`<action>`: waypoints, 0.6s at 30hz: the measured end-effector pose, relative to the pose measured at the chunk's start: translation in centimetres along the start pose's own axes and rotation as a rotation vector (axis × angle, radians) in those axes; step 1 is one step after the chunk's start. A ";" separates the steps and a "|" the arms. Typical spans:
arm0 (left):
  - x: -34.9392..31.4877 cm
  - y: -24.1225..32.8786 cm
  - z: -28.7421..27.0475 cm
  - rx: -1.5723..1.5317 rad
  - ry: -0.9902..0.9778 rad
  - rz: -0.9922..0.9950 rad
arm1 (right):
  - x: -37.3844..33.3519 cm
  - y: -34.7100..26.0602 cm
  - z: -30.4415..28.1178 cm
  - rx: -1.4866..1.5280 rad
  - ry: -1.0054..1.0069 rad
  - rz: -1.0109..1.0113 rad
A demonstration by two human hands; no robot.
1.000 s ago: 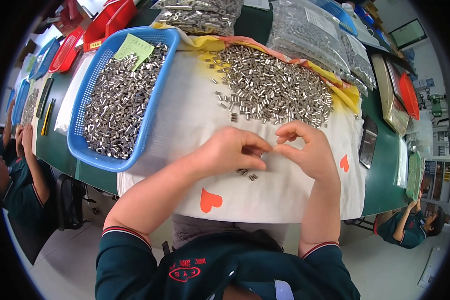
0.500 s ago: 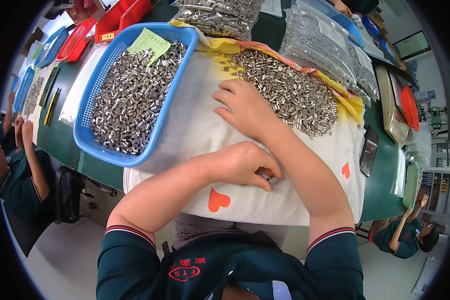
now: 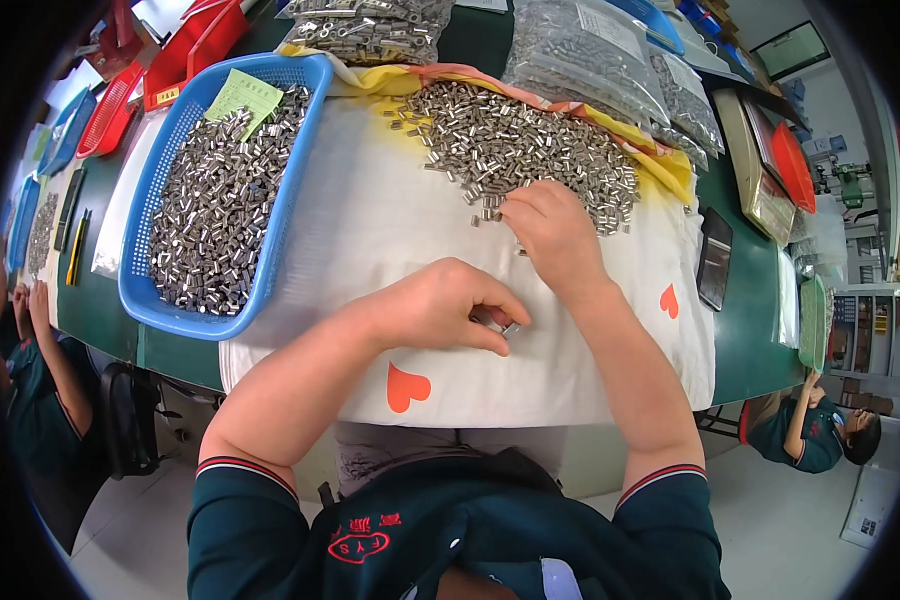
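A heap of small metal cylinders is spread over the white cloth. At the heap's near edge, the fingertips of my right hand are pinched together against a few cylinders; whether one is between them is hidden. My left hand is curled low over the cloth, its thumb and forefinger closed round small metal cylinders that show partly in the gap. Left of it stands a blue plastic basket filled with similar cylinders, a green paper slip lying on top.
Bags of metal parts stand behind the heap, beside a yellow-orange cloth edge. A dark phone lies at the right on the green table. Red bins stand at far left. Other people sit on both sides.
My right hand has moved right from the bare cloth to the heap's near edge, and its spread fingers have closed. My left hand stays curled in nearly the same place. The whole view has shifted slightly.
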State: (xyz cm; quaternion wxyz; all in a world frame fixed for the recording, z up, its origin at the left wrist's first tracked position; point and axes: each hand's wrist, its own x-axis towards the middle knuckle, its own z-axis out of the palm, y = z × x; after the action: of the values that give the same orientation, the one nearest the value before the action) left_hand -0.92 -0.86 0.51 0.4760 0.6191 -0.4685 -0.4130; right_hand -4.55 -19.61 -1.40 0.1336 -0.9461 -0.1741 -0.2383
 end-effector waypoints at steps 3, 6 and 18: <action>0.1 -0.4 0.1 -0.056 0.009 -0.004 | 0.0 0.1 -0.3 0.012 0.075 0.070; -0.1 -0.5 0.0 -0.097 0.017 -0.001 | 0.6 -0.9 -1.2 0.074 0.186 0.262; 0.5 -1.4 -0.7 -0.717 0.262 -0.087 | -2.1 -3.4 -3.3 0.893 0.212 0.847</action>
State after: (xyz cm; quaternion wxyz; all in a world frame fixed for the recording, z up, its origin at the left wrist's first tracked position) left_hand 0.16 -1.06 -0.76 0.7003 0.4801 -0.2028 -0.4878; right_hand -8.90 -18.23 0.97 0.6155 -0.7571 0.1475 -0.1618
